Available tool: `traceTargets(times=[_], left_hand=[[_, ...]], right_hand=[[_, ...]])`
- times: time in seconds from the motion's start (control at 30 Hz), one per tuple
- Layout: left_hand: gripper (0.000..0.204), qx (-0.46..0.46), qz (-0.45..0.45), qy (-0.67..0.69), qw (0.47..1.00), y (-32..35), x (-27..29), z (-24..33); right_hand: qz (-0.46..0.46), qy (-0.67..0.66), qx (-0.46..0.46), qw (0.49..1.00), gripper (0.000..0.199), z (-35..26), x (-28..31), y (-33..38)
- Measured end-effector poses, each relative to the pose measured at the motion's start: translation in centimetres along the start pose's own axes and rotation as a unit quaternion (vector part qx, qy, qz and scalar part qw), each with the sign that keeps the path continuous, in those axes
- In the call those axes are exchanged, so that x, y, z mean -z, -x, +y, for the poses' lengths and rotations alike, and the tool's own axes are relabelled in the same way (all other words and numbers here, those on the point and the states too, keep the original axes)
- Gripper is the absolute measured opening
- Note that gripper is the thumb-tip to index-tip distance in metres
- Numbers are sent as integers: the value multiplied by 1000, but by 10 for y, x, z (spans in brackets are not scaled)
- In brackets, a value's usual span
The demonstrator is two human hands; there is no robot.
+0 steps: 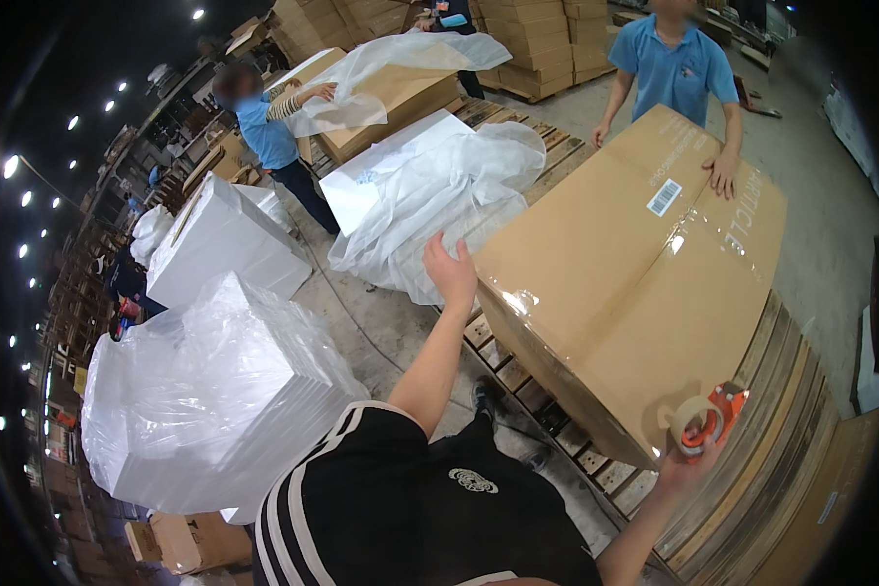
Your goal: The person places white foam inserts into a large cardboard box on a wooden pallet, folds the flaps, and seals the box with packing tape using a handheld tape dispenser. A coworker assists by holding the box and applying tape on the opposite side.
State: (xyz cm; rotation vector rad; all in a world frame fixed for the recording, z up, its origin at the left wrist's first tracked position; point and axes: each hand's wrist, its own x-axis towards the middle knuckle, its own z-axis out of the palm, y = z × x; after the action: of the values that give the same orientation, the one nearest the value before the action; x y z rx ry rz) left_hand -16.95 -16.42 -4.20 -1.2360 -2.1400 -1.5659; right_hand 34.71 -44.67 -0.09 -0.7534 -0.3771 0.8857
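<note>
A large brown cardboard box (606, 264) lies on a wooden pallet in front of me, with shiny clear tape along its seam and near its edges. In my right hand (687, 467) is an orange tape dispenser (721, 415) loaded with a tan roll, held against the box's near right corner. My left hand (451, 273) reaches past the box's left end, its fingers spread and holding nothing. Whether its edge touches the box I cannot tell. Across the box, a co-worker in a blue shirt (669, 63) rests one hand (723, 174) on the top.
Wooden pallet slats (752, 391) show along the box's right side. White foam sheeting (439, 195) covers a pile beyond my left hand. Plastic-wrapped white foam boards (215, 391) stand at left. Another person (269, 132) handles sheeting over a far carton (391, 103). A cable (347, 308) crosses the floor.
</note>
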Motion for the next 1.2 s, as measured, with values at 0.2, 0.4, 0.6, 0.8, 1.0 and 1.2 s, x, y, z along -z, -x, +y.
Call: traceTargets(times=[0.2, 0.4, 0.6, 0.8, 1.0, 1.2], left_hand=[[77, -59, -406, -174, 895, -8, 3, 65], [90, 14, -457, -197, 867, -17, 6, 84], [91, 17, -481, -213, 850, -43, -29, 93], [92, 90, -481, -155, 858, -48, -38, 95], [90, 89, -460, -159, 869, -47, -32, 102], [90, 112, -475, -156, 859, -47, -21, 111]], right_hand=[[51, -44, -96, 993, 83, -1, 16, 3], [24, -42, -88, 995, 84, -5, 25, -5], [88, -77, -107, 987, 82, -4, 21, -7], [22, -49, -84, 995, 78, -4, 22, -3], [13, -42, -85, 995, 75, -3, 28, -2], [-93, 12, -64, 994, 74, -5, 29, -6]])
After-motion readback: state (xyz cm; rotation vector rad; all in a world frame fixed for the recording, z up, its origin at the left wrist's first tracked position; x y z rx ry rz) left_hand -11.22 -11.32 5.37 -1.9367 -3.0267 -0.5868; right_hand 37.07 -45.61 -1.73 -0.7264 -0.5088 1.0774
